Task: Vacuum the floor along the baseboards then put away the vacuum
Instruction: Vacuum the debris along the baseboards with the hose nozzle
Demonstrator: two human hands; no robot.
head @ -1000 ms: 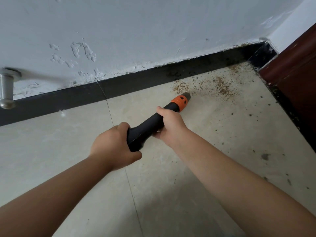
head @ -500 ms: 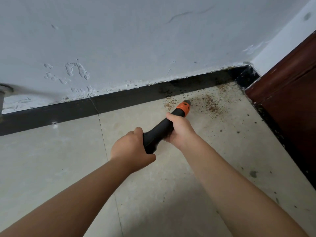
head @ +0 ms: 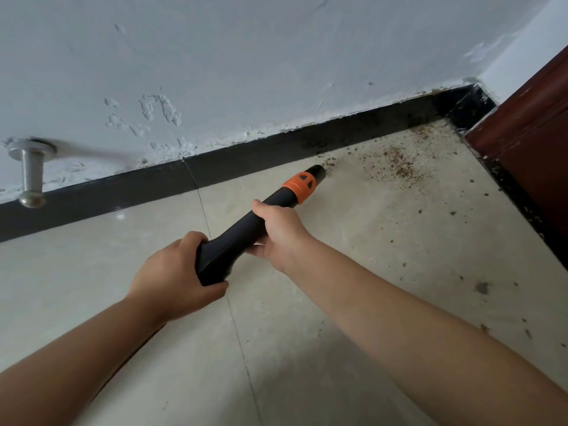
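Both hands grip the black vacuum wand (head: 246, 233): the left hand (head: 172, 272) wraps its near end, the right hand (head: 281, 230) its middle. Its orange-collared tip (head: 316, 173) points at brown debris (head: 396, 167) near the dark baseboard (head: 246, 162).

Both arms fwd; left grip (head: 176, 265) & right grip (head: 281, 230) fingers curled tight.

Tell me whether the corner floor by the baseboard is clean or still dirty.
Still dirty. Brown crumbs lie scattered on the floor between the vacuum nozzle and the corner, along the black baseboard.
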